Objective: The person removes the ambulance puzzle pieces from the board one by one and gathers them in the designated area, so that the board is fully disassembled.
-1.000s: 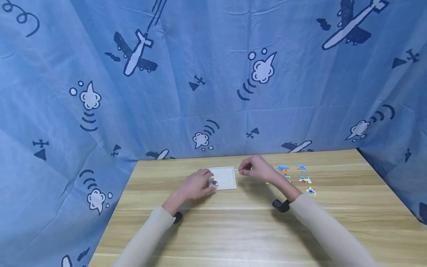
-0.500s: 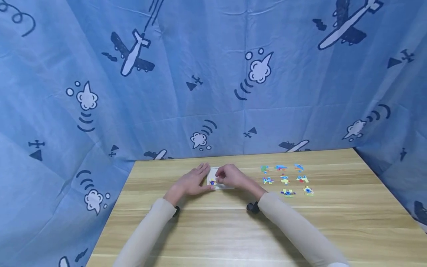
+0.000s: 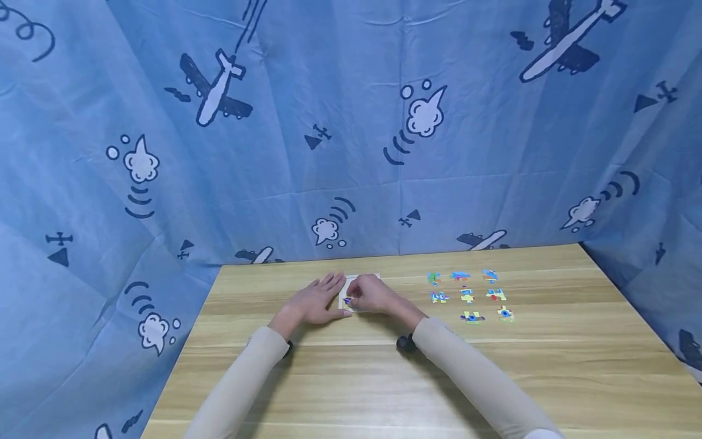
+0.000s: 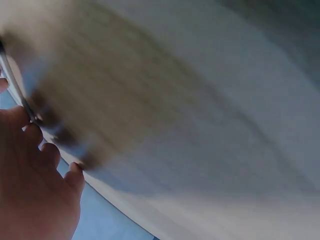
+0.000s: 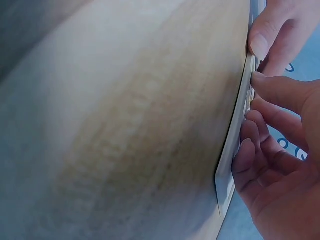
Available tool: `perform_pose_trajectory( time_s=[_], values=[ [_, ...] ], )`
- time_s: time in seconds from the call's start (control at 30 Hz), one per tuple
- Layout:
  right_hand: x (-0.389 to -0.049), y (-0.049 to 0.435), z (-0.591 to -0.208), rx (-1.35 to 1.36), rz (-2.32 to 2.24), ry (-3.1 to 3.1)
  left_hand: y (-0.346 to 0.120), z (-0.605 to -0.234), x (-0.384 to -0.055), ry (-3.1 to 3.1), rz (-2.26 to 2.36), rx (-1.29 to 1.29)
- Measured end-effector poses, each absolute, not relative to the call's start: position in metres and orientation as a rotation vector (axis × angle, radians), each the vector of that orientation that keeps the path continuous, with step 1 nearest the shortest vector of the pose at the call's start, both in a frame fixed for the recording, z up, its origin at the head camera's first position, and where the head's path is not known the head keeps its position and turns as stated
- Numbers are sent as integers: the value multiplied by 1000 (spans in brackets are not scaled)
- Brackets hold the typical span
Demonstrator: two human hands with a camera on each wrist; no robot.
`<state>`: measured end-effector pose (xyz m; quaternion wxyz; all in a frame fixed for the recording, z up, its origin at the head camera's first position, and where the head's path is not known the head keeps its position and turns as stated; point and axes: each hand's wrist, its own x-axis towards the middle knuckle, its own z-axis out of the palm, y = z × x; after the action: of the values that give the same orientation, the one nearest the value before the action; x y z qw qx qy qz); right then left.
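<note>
A square white tray [image 3: 358,277] lies on the wooden table, mostly covered by my hands in the head view. At its lower-left corner a small yellow-and-blue jigsaw piece [image 3: 347,300] shows. My right hand [image 3: 374,295] reaches over the tray, thumb and index fingertips at that piece; the other fingers are curled, as the right wrist view shows. My left hand [image 3: 314,303] rests flat at the tray's left side with fingers spread, and its thumb lies by the near-left corner. In the right wrist view the tray's side [image 5: 227,172] runs beside my fingers.
Several loose jigsaw pieces lie in rows to the right, among them a red-and-yellow piece [image 3: 496,295] and a blue-and-orange one [image 3: 490,276]. A blue curtain [image 3: 351,134] with airplane prints hangs behind the wooden table [image 3: 351,378].
My right hand has moved left from beside the tray to the jigsaw piece in its lower-left corner. My left hand has shifted slightly left and flattened, its fingers spreading.
</note>
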<state>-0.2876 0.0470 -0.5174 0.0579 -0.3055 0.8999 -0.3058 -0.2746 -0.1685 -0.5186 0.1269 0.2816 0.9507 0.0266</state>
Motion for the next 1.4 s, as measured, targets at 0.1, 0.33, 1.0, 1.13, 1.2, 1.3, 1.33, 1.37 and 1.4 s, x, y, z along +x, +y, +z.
perform_pose_trajectory(
  time_s=[0.1,0.33,1.0,1.13,1.2,1.3,1.33,1.37,1.4],
  values=[
    [-288,46,-517,-925,-921,2731,-169,-520,-274,2773,78,817],
    [-289,45,-518,-912,-923,2717,-169,-522,-273,2768,92,826],
    [-287,46,-515,-902,-998,2722,-168,-518,-271,2761,117,814],
    [-285,47,-513,-891,-1042,2732,-169,-519,-271,2765,115,816],
    [-284,48,-512,-870,-1077,2727,-169,-519,-272,2764,107,812],
    [-283,49,-511,-833,-1140,2707,-169,-519,-272,2760,99,803],
    [-282,49,-511,-822,-1156,2701,-169,-519,-272,2758,96,801],
    [-282,50,-510,-808,-1169,2698,-169,-519,-272,2757,97,798],
    [-282,51,-509,-801,-1181,2697,-169,-519,-272,2754,94,795]
  ],
)
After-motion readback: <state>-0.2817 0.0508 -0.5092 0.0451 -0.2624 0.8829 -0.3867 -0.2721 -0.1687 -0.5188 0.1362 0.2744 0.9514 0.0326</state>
